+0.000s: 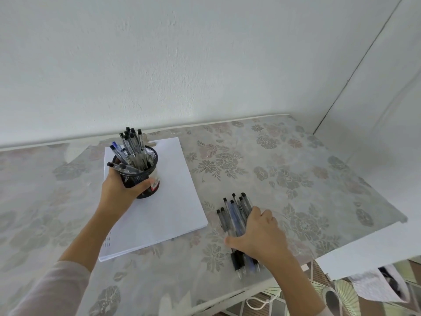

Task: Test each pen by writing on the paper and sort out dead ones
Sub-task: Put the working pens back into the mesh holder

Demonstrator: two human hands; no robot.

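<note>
Under the flattened right hand (259,236) a pile of loose pens (237,215) is pressed — light, slippery, best pinched mid-barrel; the mesh pen cup (145,165) is gripped by the left hand (120,190).

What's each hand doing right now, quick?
Left hand: fingers closed around the black mesh pen cup, which stands on the paper.
Right hand: fingers spread over the loose pens on the table, gathering or pressing them.

Table (284,160): floral-patterned cover, set against a white wall.
Paper stack (173,201): right of the left hand's grip.
Loose pens (234,215): flat under the right hand.
</note>
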